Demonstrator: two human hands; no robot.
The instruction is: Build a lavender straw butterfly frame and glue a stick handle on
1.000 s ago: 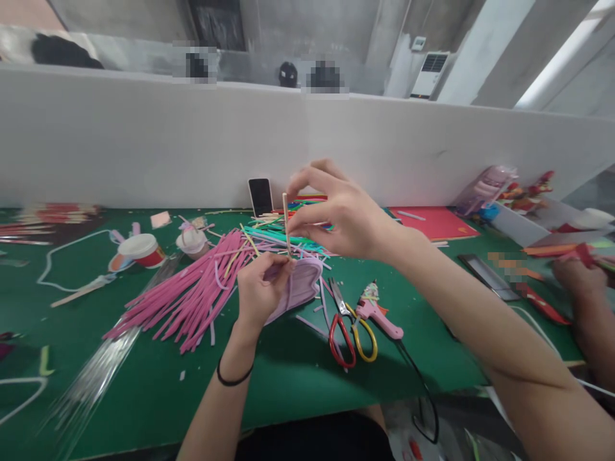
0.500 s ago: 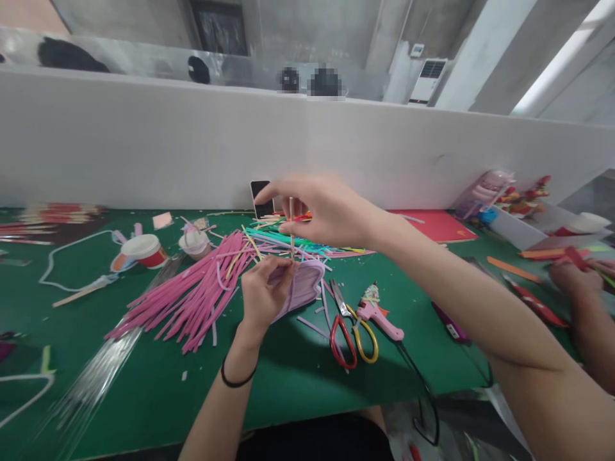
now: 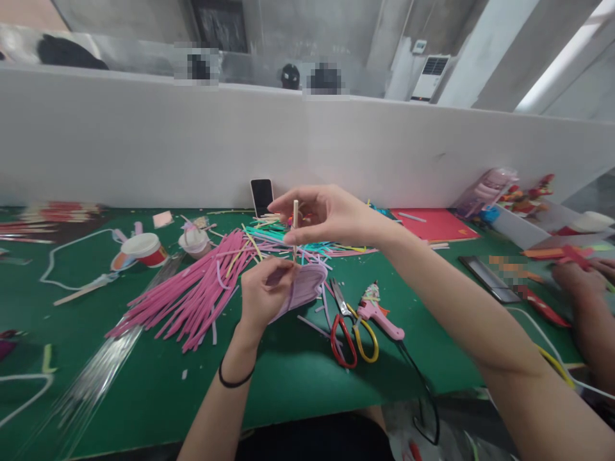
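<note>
My left hand (image 3: 266, 291) is closed in a pinch on a lilac piece made of strips (image 3: 307, 282), which sticks out to the right of the fingers. A thin pale wooden stick (image 3: 295, 221) stands upright just above that pinch; its lower end is hidden at the fingertips. Around the stick curves my right hand (image 3: 331, 214), thumb and fingers apart, with no firm grip visible. Scissors (image 3: 344, 326) with one red and one yellow handle lie right of the lilac piece. A pink glue gun (image 3: 382, 317) rests beside them.
Pink strips (image 3: 192, 288) spread across the left of the green table (image 3: 288, 384), with teal strips (image 3: 288, 237) behind my hands. A phone (image 3: 262, 197) leans on the white partition (image 3: 192, 141). At right, another person's hand (image 3: 576, 282) works near a red folder (image 3: 442, 224).
My right hand has shifted slightly right and down along the stick, showing more of the stick's upper end. The left hand keeps its pinch on the lilac piece.
</note>
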